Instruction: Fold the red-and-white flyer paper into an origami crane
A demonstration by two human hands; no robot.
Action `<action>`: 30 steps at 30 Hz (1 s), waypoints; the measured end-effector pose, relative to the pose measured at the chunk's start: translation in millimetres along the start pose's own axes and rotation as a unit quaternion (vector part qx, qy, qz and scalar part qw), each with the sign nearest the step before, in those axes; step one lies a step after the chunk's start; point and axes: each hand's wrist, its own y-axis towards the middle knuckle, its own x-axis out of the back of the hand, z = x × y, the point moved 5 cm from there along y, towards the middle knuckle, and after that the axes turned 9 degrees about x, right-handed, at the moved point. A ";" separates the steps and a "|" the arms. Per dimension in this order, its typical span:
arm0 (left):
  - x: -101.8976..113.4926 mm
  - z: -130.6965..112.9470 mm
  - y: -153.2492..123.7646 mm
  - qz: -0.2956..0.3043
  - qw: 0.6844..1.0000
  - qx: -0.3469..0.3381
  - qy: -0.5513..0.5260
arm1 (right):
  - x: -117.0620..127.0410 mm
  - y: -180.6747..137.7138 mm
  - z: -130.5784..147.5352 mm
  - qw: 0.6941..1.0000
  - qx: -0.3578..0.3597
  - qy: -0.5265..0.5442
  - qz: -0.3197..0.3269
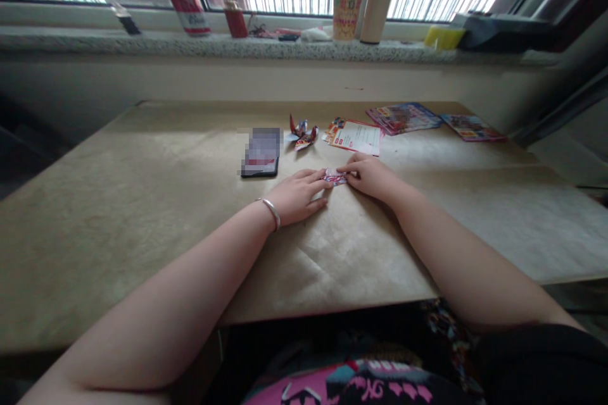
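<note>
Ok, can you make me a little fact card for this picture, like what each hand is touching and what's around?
left hand: the left hand rests its fingertips on a small patterned paper
right hand: the right hand has its fingers at the paper's other side; pinching or pressing, I can't tell
on the left wrist: silver bracelet
beyond the hands: phone with a blurred-out screen, pointy folded paper, printed sheets
on the windowsill: red-and-white container, patterned cup

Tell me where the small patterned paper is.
The paper lies on the table, just right of the head view's centre, between the left hand and right hand, both touching it.
</note>
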 end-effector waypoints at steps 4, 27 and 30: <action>1.4 -0.1 0.4 -0.005 1.000 -0.008 -0.003 | 9.0 -5.8 -13.4 0.998 -0.047 0.015 0.024; 1.7 1.5 -0.1 -0.054 0.998 -0.023 0.010 | 30.6 -7.4 6.6 0.997 -0.038 -0.062 -0.030; 2.2 2.0 1.0 -0.072 0.997 -0.034 0.004 | 20.7 -3.3 22.8 0.997 0.058 -0.021 -0.039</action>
